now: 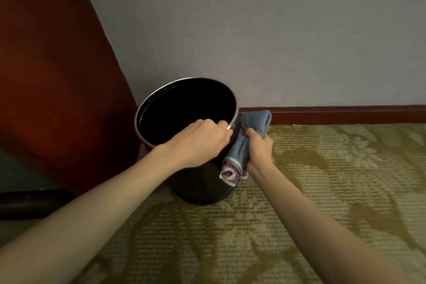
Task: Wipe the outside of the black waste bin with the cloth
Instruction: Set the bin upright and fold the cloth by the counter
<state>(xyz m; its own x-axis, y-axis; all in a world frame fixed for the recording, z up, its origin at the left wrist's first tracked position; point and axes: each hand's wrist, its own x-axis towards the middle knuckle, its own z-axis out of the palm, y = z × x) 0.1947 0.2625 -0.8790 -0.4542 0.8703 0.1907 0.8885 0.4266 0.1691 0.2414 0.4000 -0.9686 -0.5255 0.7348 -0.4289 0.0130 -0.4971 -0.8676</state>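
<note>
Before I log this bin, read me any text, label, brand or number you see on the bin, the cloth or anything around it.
None: no readable text, label, brand or number shows anywhere.
Black waste bin: plain dark wall and metal rim, no sticker in view; the far side is hidden.
Cloth: blue with a pale edge band, no print or tag legible.
Wall, carpet: no signs, only a woven pattern.

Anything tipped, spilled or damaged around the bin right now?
The black waste bin leans, tipped by the left hand gripping its rim; that looks deliberate. The right hand presses the bunched cloth against its side. No spill or damage shows on the carpet.
</note>
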